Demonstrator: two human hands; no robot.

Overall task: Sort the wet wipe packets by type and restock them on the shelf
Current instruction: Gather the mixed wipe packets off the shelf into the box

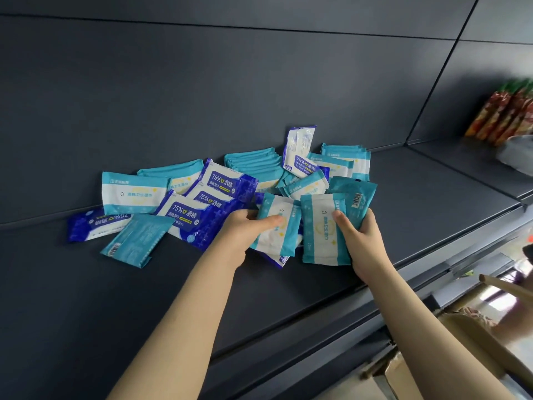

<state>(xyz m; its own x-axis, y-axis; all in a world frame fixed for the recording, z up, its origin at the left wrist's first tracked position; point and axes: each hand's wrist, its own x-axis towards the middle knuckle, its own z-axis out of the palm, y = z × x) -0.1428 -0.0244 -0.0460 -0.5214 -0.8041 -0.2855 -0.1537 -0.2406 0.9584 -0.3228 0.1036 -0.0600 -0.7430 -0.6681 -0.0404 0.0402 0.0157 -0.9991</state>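
Two kinds lie mixed in a heap toward the far side of the shelf (403, 215): teal packets (134, 194) and dark blue packets (199, 216). My left hand (240, 230) pinches one of the teal packets, thumb on its face. My right hand (364, 243) grips at least two more at the heap's near right. I judge them light, soft and slick in film wrap, so I would take each across its flat middle, not by the crimped ends.
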